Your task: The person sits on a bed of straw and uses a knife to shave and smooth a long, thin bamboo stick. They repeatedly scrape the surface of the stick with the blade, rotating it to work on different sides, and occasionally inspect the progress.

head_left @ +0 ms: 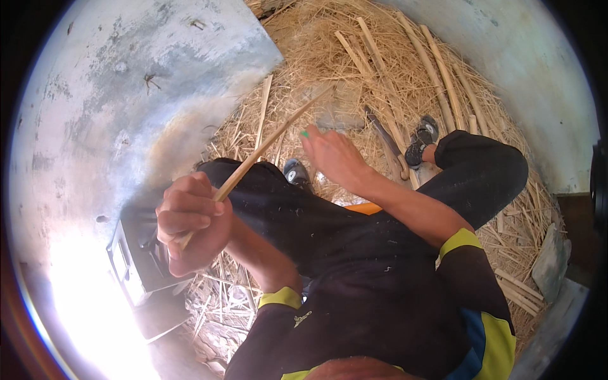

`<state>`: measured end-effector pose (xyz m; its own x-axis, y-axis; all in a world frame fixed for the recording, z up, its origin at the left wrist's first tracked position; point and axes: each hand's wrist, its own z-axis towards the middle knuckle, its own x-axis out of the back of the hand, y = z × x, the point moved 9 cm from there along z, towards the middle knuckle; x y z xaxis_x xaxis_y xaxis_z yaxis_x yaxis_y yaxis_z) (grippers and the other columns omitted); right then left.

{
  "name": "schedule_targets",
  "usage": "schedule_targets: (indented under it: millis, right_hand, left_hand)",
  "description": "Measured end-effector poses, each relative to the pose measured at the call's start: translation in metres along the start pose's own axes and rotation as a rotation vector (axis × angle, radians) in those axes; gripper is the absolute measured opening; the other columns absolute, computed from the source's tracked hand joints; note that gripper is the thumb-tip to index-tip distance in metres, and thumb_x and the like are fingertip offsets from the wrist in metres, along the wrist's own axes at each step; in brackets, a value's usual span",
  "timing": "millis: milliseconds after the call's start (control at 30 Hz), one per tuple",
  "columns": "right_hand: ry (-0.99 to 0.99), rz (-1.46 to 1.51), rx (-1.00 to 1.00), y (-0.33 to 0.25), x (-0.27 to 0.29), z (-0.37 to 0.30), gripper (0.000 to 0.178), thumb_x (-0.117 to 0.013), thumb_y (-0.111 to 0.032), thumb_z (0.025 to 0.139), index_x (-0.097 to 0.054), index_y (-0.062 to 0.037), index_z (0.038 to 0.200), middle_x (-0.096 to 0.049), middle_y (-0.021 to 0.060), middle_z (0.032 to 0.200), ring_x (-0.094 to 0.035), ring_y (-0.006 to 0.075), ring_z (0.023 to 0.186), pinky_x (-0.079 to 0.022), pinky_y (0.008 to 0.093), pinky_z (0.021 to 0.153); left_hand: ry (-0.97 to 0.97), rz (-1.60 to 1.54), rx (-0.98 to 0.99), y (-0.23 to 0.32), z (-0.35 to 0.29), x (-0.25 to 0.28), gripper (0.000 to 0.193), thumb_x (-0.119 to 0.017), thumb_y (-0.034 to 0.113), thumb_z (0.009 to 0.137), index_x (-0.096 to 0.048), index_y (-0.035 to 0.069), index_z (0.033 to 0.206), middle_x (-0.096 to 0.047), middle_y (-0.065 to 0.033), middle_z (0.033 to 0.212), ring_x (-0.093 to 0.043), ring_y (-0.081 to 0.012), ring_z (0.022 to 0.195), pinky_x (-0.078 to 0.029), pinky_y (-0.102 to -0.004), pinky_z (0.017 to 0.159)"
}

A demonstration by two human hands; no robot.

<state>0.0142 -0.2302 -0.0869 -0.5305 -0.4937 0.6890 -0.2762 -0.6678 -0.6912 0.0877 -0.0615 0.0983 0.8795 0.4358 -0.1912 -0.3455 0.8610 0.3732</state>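
Note:
My left hand [196, 218] is closed round the lower end of a long, thin, pale wooden stick [253, 158]. The stick slants up and away to the right, above my lap, and its far tip narrows and blurs. My right hand [339, 158] is held a little right of the stick, apart from it in this view. Its fingers are curled in, with a small green spot at the thumb side. What those fingers hold, if anything, I cannot make out. Beyond it, between my feet, lies a dark-bladed tool with a wooden handle [403, 166].
Straw-like shavings [316, 31] cover the floor. Several long wooden strips [437, 76] lie at the far right. Pale walls [126, 82] curve round me. A dark box-like object [152, 259] stands at the left by bright light. A grey stone slab [550, 259] leans at the right.

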Motion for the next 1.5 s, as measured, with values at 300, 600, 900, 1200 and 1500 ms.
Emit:
schedule_targets:
  millis: [300, 600, 900, 1200, 1500]
  right_hand:
    - [-0.022, 0.024, -0.057, 0.017, -0.008, 0.005, 0.03, -0.044, -0.025, 0.096, -0.052, 0.0037, 0.095, -0.057, 0.0265, 0.058, -0.06, 0.0445, 0.058, -0.05, 0.0486, 0.052]
    - [-0.017, -0.103, 0.023, 0.022, -0.027, 0.02, 0.027, -0.047, -0.021, 0.094, -0.053, 0.0052, 0.095, -0.06, 0.0264, 0.066, -0.063, 0.043, 0.066, -0.052, 0.0489, 0.058]
    - [-0.112, -0.093, -0.092, 0.051, -0.034, 0.028, 0.026, -0.043, -0.017, 0.094, -0.054, 0.0073, 0.096, -0.063, 0.0255, 0.07, -0.065, 0.0406, 0.066, -0.054, 0.0462, 0.061]
    - [-0.113, -0.033, -0.408, 0.167, -0.08, 0.049, 0.029, -0.045, -0.018, 0.09, -0.062, 0.004, 0.098, -0.064, 0.0287, 0.086, -0.065, 0.0413, 0.083, -0.052, 0.0473, 0.074]
    - [-0.334, -0.431, -0.23, 0.216, -0.06, 0.034, 0.023, -0.05, -0.008, 0.084, -0.065, 0.0034, 0.097, -0.066, 0.024, 0.09, -0.066, 0.0357, 0.085, -0.054, 0.044, 0.073]
  left_hand:
    - [-0.038, -0.027, -0.008, 0.002, -0.001, 0.002, 0.032, -0.043, 0.032, 0.072, -0.048, 0.003, 0.06, -0.043, -0.0112, 0.045, -0.026, -0.012, 0.037, -0.016, -0.0282, 0.04]
    - [-0.022, 0.068, -0.001, 0.002, -0.003, 0.028, 0.034, -0.044, 0.039, 0.076, -0.048, 0.007, 0.064, -0.043, -0.0085, 0.05, -0.026, -0.0109, 0.042, -0.017, -0.0277, 0.044]
    - [0.063, 0.12, 0.035, 0.003, -0.006, 0.03, 0.033, -0.044, 0.038, 0.074, -0.045, 0.009, 0.06, -0.04, -0.0067, 0.05, -0.025, -0.011, 0.045, -0.018, -0.0278, 0.046]
    - [0.096, 0.109, 0.036, 0.003, -0.001, 0.039, 0.032, -0.043, 0.037, 0.074, -0.045, 0.008, 0.062, -0.04, -0.0063, 0.051, -0.027, -0.0114, 0.046, -0.018, -0.0281, 0.046]
    - [0.024, 0.1, 0.037, -0.001, -0.004, 0.025, 0.03, -0.043, 0.035, 0.074, -0.046, 0.008, 0.063, -0.04, -0.0066, 0.051, -0.026, -0.0106, 0.045, -0.018, -0.0277, 0.046]
